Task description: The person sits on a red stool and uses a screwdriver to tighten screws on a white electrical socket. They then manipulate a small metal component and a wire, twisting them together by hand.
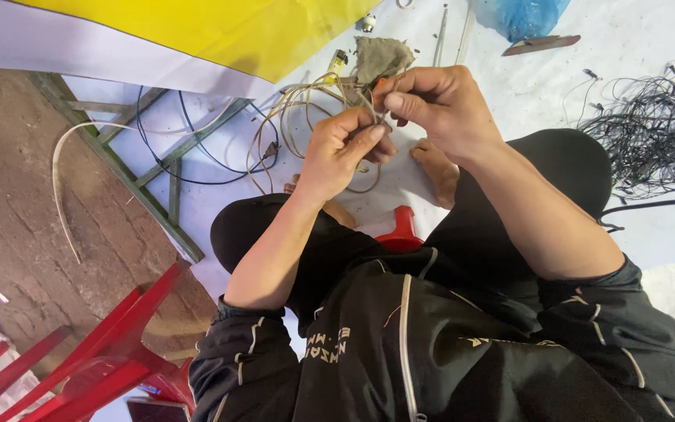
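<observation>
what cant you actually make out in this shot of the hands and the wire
- Head view: where the beige wire is gripped, hidden by the left hand and right hand.
- Head view: a small orange bit at the right fingertips, too small to identify.
- Head view: the red stool, mostly hidden by the legs.
- Head view: the black cable pile, cut off by the right edge.
- Head view: the blue bag, cut off by the top edge.

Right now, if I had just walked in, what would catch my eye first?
First, the two hands at the middle: the left hand and the right hand are pinched together on a tangle of pale beige wire. Next, the bright yellow sheet across the top, and the red plastic stool at the lower left. A heap of thin black wires lies at the right edge.
</observation>
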